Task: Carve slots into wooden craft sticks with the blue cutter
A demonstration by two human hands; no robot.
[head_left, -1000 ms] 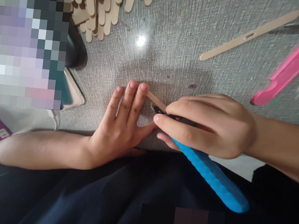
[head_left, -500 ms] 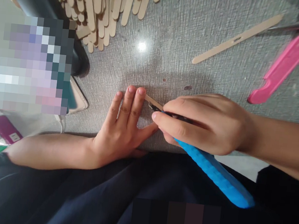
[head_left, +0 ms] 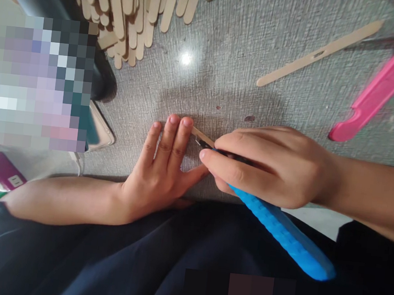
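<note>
- The blue-handled cutter [head_left: 279, 233] is gripped in the curled fingers of the right hand [head_left: 268, 167], its tip held beside a thin wooden stick [head_left: 201, 135].
- The left hand [head_left: 161, 172] is laid palm down, fingers stretched out, on the grey table [head_left: 226, 71].
- The stick is seen between both hands, its ends covered.
- Beyond, a pink handle [head_left: 378, 94] and a holed stick [head_left: 293, 64] are laid rightward.
- Farther left, many sticks [head_left: 120, 10] are heaped.

Single head cam, looking fwd/down, close range; tabletop [head_left: 228, 52] up top, wearer's clothes [head_left: 100, 259] at btm.
</note>
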